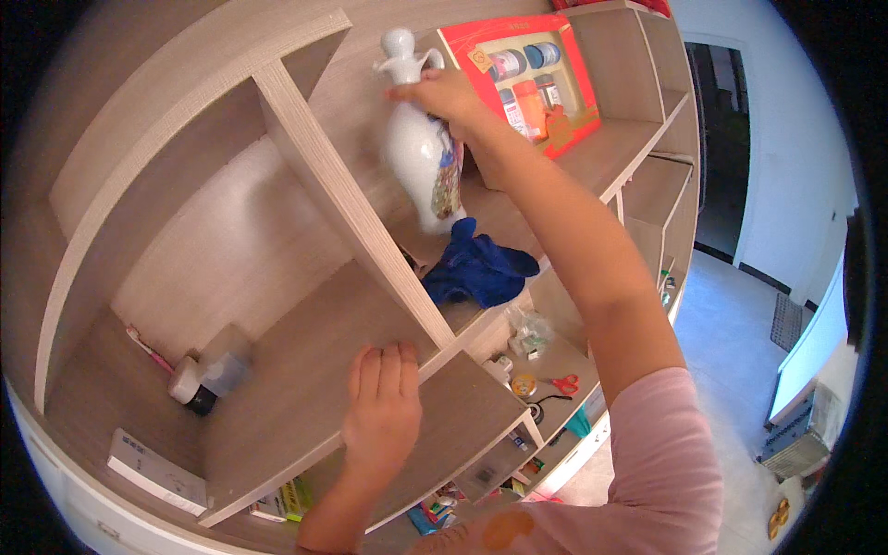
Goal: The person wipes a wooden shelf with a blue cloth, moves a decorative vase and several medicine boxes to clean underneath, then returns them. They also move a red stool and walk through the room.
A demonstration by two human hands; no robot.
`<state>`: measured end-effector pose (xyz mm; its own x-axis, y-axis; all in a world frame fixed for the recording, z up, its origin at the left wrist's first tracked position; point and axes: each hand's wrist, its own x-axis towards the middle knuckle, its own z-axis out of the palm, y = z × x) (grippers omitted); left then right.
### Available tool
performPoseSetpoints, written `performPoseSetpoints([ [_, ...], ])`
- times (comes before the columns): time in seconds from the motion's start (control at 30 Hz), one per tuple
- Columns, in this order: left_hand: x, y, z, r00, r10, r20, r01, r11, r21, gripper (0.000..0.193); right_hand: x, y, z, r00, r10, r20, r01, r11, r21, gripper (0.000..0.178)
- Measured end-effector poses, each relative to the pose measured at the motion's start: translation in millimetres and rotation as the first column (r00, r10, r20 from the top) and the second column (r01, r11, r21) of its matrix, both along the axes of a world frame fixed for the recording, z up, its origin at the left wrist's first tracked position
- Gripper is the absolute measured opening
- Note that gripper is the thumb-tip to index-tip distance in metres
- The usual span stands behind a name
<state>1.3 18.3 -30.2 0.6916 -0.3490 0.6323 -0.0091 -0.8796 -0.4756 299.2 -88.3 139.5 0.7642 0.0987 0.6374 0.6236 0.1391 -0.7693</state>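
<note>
The right hand [442,95] grips the white vase [421,157] near a blue cloth [479,268]. The left hand [382,407] lies flat, fingers loose, on the shelf [287,388].

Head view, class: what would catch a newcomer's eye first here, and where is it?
First, the white vase with a painted side, tilted on the upper wooden shelf, gripped at its neck by the right hand. Beside its base lies a crumpled blue cloth, and behind it stands a red gift box. The left hand rests flat on the lower shelf.
</note>
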Motion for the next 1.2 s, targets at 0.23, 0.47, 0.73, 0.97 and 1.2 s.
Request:
performPoseSetpoints([
  [0.23,-5,-3,3,0.999,0.033,-0.034,-0.032,0.999,0.034,0.036,-30,-50,30,0.990,-0.091,0.109,0.086,0.995,0.051,0.034],
  [0.47,-20,-16,32,0.848,-0.529,0.037,0.443,0.668,-0.598,0.041,-86,-87,39,0.975,-0.200,0.101,0.206,0.977,-0.054,0.033],
  [0.73,50,-87,42,0.593,-0.682,0.429,0.544,-0.054,-0.838,0.082,-148,-122,36,0.987,-0.095,0.130,0.098,0.995,-0.017,0.040],
  [0.97,71,-104,57,0.529,-0.763,0.370,0.500,-0.072,-0.863,0.100,-179,-134,17,0.975,0.220,0.006,-0.220,0.975,0.018,0.039],
  [1.2,56,-108,50,0.513,-0.750,0.417,0.520,-0.116,-0.846,0.096,-198,-132,6,0.944,0.330,-0.003,-0.330,0.944,-0.024,0.040],
])
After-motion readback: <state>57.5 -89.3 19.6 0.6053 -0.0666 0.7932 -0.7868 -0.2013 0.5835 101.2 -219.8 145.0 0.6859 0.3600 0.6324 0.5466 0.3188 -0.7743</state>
